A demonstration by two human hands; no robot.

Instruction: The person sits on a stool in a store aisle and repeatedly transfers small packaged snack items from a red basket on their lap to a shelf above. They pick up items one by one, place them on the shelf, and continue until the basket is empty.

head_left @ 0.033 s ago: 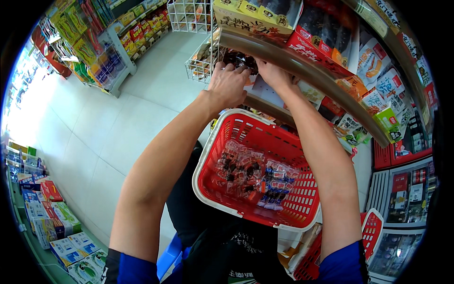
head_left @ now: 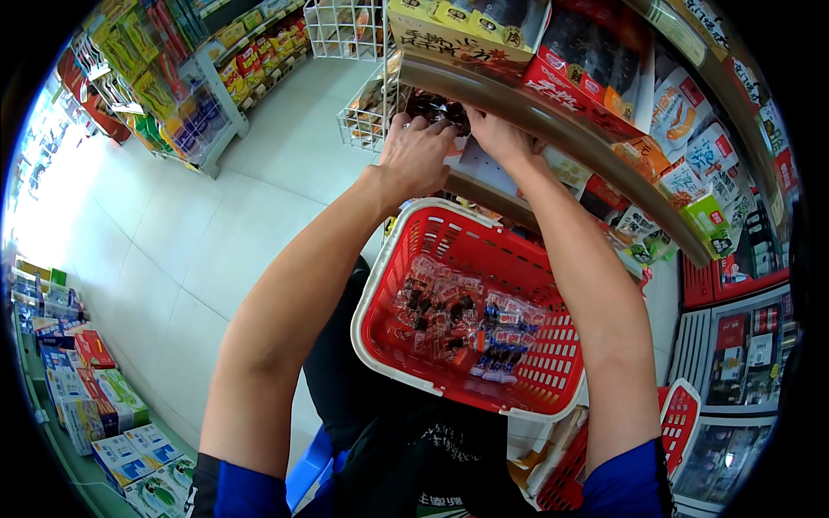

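Dark glossy packets [head_left: 439,110] lie between the left hand [head_left: 418,155] and right hand [head_left: 501,138] beneath the brown shelf edge [head_left: 596,154], and while I cannot tell whether either grip is closed, they could spill beside the red basket [head_left: 380,315] if that overhang jars either hand.

I stand on a floor of large, pale grey square tiles [head_left: 211,237] with thin joint lines. To my upper left: a tall, white-framed display rack [head_left: 233,129] and, beyond it, a multi-tier shelf with light-coloured edge strips [head_left: 275,79]. Lower left: a long green shelf [head_left: 56,445]. Ahead: a white wire-mesh rack [head_left: 347,58]. Right: tiered shelving with a curved brown front rail [head_left: 570,123]; below, a grey-framed cabinet [head_left: 730,413]. Bright white light washes out the far left.
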